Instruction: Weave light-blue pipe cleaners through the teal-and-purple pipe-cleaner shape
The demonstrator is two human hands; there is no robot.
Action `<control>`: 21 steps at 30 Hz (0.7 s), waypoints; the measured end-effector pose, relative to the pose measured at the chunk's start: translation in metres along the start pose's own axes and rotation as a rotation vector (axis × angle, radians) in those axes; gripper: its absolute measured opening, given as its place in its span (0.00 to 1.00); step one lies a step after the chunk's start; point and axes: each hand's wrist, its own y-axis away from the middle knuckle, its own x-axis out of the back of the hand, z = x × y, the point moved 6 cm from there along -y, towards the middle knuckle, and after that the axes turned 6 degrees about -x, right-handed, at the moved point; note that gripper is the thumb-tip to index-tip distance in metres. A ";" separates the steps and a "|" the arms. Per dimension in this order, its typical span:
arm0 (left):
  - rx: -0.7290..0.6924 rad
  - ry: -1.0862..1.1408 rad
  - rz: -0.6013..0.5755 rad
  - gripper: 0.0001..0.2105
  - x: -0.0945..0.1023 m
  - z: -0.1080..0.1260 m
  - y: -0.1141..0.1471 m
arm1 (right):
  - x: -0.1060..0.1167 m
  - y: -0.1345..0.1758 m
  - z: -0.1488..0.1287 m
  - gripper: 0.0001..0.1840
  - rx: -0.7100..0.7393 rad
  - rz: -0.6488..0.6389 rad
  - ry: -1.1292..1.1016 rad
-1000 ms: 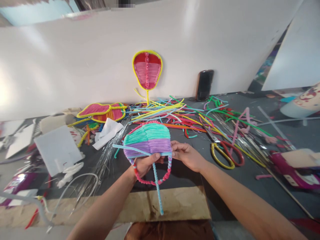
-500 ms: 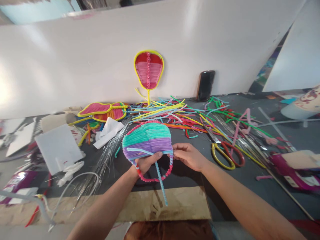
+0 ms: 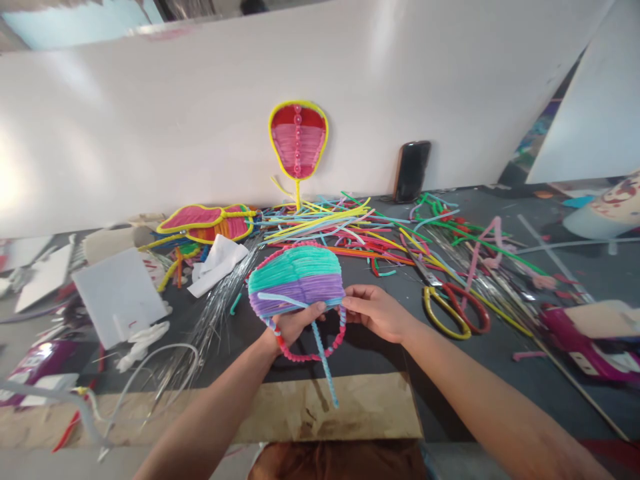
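A pipe-cleaner fan (image 3: pixel 297 270) is held up over the table, with green and purple rows inside a pinkish-red wrapped frame whose lower loop is unfilled. My left hand (image 3: pixel 297 325) grips it from below, thumb on the lowest blue row and fingers behind. At its right edge, my right hand (image 3: pixel 373 310) pinches the frame where the blue row ends; the fingertips are partly hidden. One light-blue pipe cleaner (image 3: pixel 324 363) dangles below the fan, and its other stretch lies across the purple rows.
Loose pipe cleaners (image 3: pixel 320 220) pile up behind the fan. Scissors (image 3: pixel 450 307) lie to the right. A finished pink fan (image 3: pixel 299 143) stands by the white board, near a phone (image 3: pixel 413 171). White card (image 3: pixel 119 293) lies left; a cup (image 3: pixel 607 210) is far right.
The fan has shifted very slightly, and my right fingers have moved a little left along its edge. Both hands keep hold of it.
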 end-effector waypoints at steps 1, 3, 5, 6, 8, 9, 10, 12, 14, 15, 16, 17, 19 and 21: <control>-0.021 -0.010 0.003 0.07 -0.001 0.001 0.000 | -0.001 0.000 0.000 0.13 -0.002 0.003 -0.012; -0.081 -0.053 0.019 0.10 -0.002 0.005 -0.001 | -0.002 0.001 0.000 0.13 -0.005 0.004 -0.026; -0.074 -0.026 0.004 0.13 -0.005 0.006 -0.001 | -0.003 0.001 0.000 0.13 -0.005 0.006 -0.026; -0.058 -0.002 -0.002 0.15 -0.005 0.005 0.000 | -0.003 0.001 -0.001 0.13 -0.004 0.008 -0.024; -0.010 0.057 -0.018 0.18 -0.006 0.003 0.001 | -0.003 0.001 -0.001 0.13 -0.003 0.013 -0.021; 0.012 0.090 -0.029 0.19 -0.006 0.002 0.001 | -0.003 0.001 0.000 0.13 -0.005 0.013 -0.020; 0.031 0.124 -0.046 0.19 -0.007 0.002 0.002 | -0.003 0.001 0.000 0.13 -0.005 0.011 -0.022; 0.058 0.182 -0.100 0.17 -0.008 0.002 0.002 | -0.003 0.001 -0.001 0.13 -0.001 0.004 -0.031; 0.090 0.226 -0.166 0.17 -0.011 0.003 0.003 | -0.002 0.002 -0.002 0.12 0.013 -0.002 -0.040; 0.111 0.242 -0.188 0.16 -0.012 0.003 0.004 | -0.002 0.002 -0.003 0.12 0.021 -0.004 -0.042; 0.136 0.255 -0.194 0.16 -0.012 0.002 0.004 | -0.002 0.002 -0.003 0.11 0.029 -0.004 -0.042; 0.159 0.264 -0.182 0.16 -0.011 0.002 0.004 | -0.002 0.002 -0.004 0.11 0.035 -0.005 -0.041; 0.189 0.273 -0.139 0.16 -0.009 0.002 0.003 | -0.001 0.002 -0.005 0.11 0.046 -0.003 -0.041; 0.188 0.272 -0.116 0.15 -0.009 0.004 0.002 | 0.000 0.001 -0.005 0.11 0.051 0.002 -0.045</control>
